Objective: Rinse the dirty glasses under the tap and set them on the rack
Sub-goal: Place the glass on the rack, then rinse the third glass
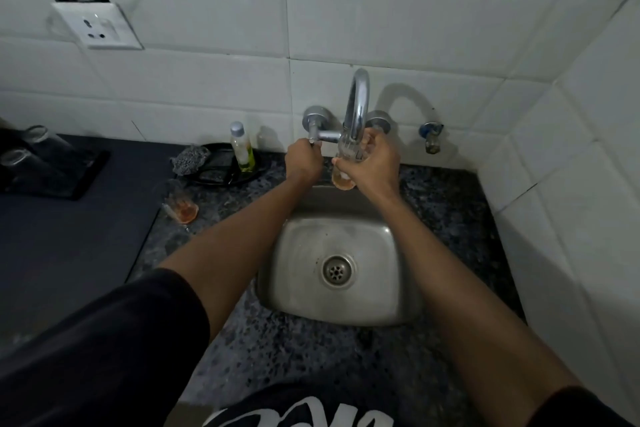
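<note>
My right hand (374,163) grips a clear glass (344,170) with an orange-stained base, held right under the spout of the chrome tap (358,104). My left hand (303,161) is curled round the tap's left handle. A second dirty glass (181,206) with orange residue stands on the speckled counter left of the steel sink (391,288). At the far left, two upturned glasses (34,146) sit on a dark rack tray (86,177). Whether water is running I cannot tell.
A small bottle of yellow liquid (242,147) and a grey scrubber (189,159) rest on a black dish (221,180) behind the sink's left side. A small side tap (431,137) juts from the tiled wall. A wall socket (95,26) sits upper left.
</note>
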`<state>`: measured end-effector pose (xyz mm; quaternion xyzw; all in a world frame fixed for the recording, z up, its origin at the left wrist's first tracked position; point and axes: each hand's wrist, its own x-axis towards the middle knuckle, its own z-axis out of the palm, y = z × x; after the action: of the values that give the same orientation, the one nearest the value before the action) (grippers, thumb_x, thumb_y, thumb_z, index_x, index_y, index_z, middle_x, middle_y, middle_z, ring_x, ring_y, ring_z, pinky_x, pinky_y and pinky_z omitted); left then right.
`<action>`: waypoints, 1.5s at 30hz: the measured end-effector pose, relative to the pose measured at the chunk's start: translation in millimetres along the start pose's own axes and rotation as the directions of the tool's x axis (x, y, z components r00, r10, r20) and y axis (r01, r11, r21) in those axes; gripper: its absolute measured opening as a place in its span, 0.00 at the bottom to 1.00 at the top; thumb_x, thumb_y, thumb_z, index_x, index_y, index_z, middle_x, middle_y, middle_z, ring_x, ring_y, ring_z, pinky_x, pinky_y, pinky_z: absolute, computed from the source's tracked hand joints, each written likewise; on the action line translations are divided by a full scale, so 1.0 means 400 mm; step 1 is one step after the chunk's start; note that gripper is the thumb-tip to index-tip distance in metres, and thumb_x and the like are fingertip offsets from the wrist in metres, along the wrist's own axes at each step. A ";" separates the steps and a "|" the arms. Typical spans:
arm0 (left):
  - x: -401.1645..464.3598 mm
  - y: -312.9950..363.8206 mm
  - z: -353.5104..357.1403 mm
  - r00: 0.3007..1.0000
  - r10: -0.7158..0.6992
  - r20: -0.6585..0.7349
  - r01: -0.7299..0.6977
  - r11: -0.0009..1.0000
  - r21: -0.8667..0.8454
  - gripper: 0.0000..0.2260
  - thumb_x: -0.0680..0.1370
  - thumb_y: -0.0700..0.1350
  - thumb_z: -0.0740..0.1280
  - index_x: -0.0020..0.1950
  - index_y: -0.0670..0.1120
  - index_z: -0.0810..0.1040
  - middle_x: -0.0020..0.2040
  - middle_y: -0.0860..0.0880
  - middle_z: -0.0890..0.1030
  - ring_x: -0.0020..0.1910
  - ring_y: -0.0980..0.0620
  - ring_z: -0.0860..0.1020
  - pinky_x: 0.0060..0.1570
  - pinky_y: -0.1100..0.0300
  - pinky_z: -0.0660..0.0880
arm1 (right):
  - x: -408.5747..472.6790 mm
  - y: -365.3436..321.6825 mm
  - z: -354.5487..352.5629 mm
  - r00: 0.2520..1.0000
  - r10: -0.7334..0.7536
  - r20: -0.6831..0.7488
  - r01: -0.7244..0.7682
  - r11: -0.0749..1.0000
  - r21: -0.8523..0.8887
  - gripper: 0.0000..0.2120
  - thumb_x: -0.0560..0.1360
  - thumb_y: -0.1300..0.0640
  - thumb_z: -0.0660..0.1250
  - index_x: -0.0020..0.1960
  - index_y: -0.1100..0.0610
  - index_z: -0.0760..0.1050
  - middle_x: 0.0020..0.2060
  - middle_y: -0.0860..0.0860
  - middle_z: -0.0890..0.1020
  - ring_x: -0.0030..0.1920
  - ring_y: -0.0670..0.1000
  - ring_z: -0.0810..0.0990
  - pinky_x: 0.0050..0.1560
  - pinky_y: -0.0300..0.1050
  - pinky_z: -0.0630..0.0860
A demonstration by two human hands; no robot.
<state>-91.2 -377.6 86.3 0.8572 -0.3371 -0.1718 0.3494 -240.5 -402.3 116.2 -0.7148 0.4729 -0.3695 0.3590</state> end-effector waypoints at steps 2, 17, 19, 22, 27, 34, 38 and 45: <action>0.004 -0.007 0.004 1.000 -0.030 -0.007 0.030 0.998 -0.053 0.20 0.85 0.51 0.60 0.53 0.35 0.81 0.50 0.37 0.84 0.50 0.37 0.82 0.40 0.52 0.70 | 0.006 0.006 0.005 1.000 -0.009 -0.006 0.009 1.000 0.013 0.34 0.55 0.41 0.81 0.59 0.50 0.77 0.51 0.47 0.85 0.50 0.47 0.85 0.52 0.51 0.84; -0.019 -0.032 0.018 0.995 -0.099 -0.020 0.090 0.958 -0.272 0.22 0.84 0.55 0.62 0.48 0.37 0.82 0.46 0.39 0.84 0.46 0.42 0.81 0.41 0.56 0.69 | -0.008 0.001 0.005 0.998 -0.058 -0.017 0.058 0.998 0.002 0.29 0.60 0.49 0.85 0.58 0.49 0.78 0.51 0.48 0.84 0.50 0.45 0.85 0.51 0.47 0.84; -0.022 -0.027 0.018 0.994 -0.107 -0.024 0.097 0.960 -0.262 0.21 0.85 0.53 0.61 0.49 0.36 0.82 0.48 0.38 0.84 0.48 0.40 0.82 0.42 0.56 0.69 | -0.005 0.006 0.004 0.998 -0.052 -0.023 0.052 0.999 0.006 0.31 0.59 0.46 0.84 0.59 0.49 0.78 0.52 0.48 0.84 0.51 0.46 0.85 0.52 0.50 0.84; -0.014 -0.020 0.020 0.993 -0.119 -0.024 0.110 0.964 -0.243 0.20 0.85 0.52 0.60 0.52 0.36 0.82 0.50 0.37 0.84 0.51 0.39 0.82 0.42 0.56 0.70 | -0.006 0.005 0.001 0.998 -0.054 -0.032 0.054 0.999 0.006 0.31 0.60 0.48 0.85 0.60 0.50 0.78 0.54 0.48 0.84 0.53 0.46 0.84 0.54 0.50 0.84; -0.024 -0.014 0.014 0.990 -0.141 0.010 0.139 0.954 -0.267 0.20 0.86 0.51 0.59 0.53 0.36 0.81 0.51 0.38 0.84 0.51 0.39 0.82 0.43 0.55 0.71 | -0.011 0.001 -0.005 0.996 -0.073 -0.045 0.074 0.997 0.011 0.32 0.61 0.51 0.86 0.61 0.50 0.78 0.55 0.49 0.83 0.54 0.46 0.84 0.56 0.49 0.83; -0.065 -0.018 0.040 0.591 -0.208 0.779 0.777 0.407 -0.480 0.27 0.81 0.62 0.58 0.61 0.42 0.82 0.56 0.39 0.85 0.51 0.39 0.85 0.51 0.42 0.82 | -0.045 0.001 -0.009 0.990 -0.142 0.023 0.142 0.990 0.015 0.29 0.61 0.54 0.84 0.58 0.53 0.78 0.51 0.50 0.83 0.52 0.48 0.83 0.52 0.48 0.82; -0.107 0.003 0.029 0.603 0.039 0.797 0.787 0.135 -0.602 0.20 0.84 0.50 0.57 0.50 0.39 0.84 0.48 0.42 0.85 0.46 0.45 0.85 0.45 0.52 0.83 | -0.072 0.014 -0.031 0.928 -0.291 0.233 0.325 0.938 -0.124 0.36 0.65 0.55 0.85 0.70 0.58 0.76 0.64 0.55 0.80 0.64 0.50 0.78 0.66 0.42 0.76; -0.103 0.018 0.021 0.672 0.077 0.736 0.733 0.068 -0.677 0.25 0.84 0.47 0.51 0.40 0.39 0.83 0.38 0.44 0.81 0.37 0.49 0.79 0.37 0.58 0.77 | -0.102 0.064 -0.080 0.599 -0.676 0.429 0.797 0.457 -0.394 0.18 0.80 0.63 0.69 0.69 0.64 0.77 0.67 0.62 0.79 0.68 0.61 0.76 0.68 0.57 0.76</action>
<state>-128.4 -356.6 87.8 0.3711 -0.0100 -0.6876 0.6240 -290.2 -376.7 101.6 -0.9532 0.1578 -0.2575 -0.0116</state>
